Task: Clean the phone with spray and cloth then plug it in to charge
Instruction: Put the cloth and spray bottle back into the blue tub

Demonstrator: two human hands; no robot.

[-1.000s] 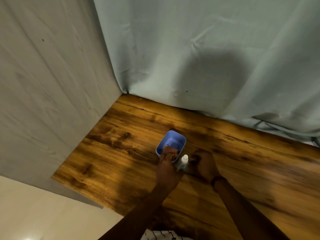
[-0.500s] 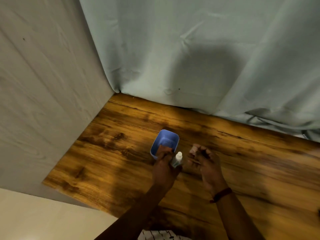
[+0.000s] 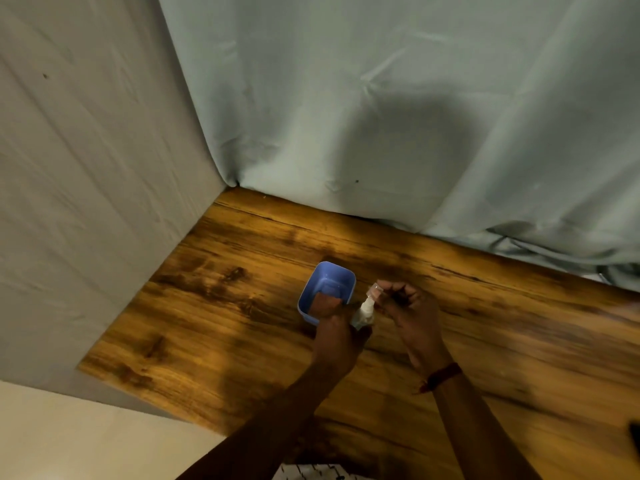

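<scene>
My left hand (image 3: 337,336) grips a small clear spray bottle (image 3: 364,311) with a white nozzle, held just right of a blue plastic tub (image 3: 334,271). A brownish cloth (image 3: 323,304) lies inside the tub. My right hand (image 3: 410,315) is beside the nozzle and pinches the bottle's small clear cap (image 3: 374,292) between thumb and fingers. A dark object (image 3: 635,436), cut off by the right frame edge, lies on the table; I cannot tell whether it is the phone.
The wooden table (image 3: 214,327) meets a grey-white wall panel on the left and a pale green curtain (image 3: 381,116) at the back. The table's left front corner drops off to a light floor.
My right hand has drawn back from the bottle's top and now holds the clear cap apart from the nozzle. My left hand keeps the bottle by the tub.
</scene>
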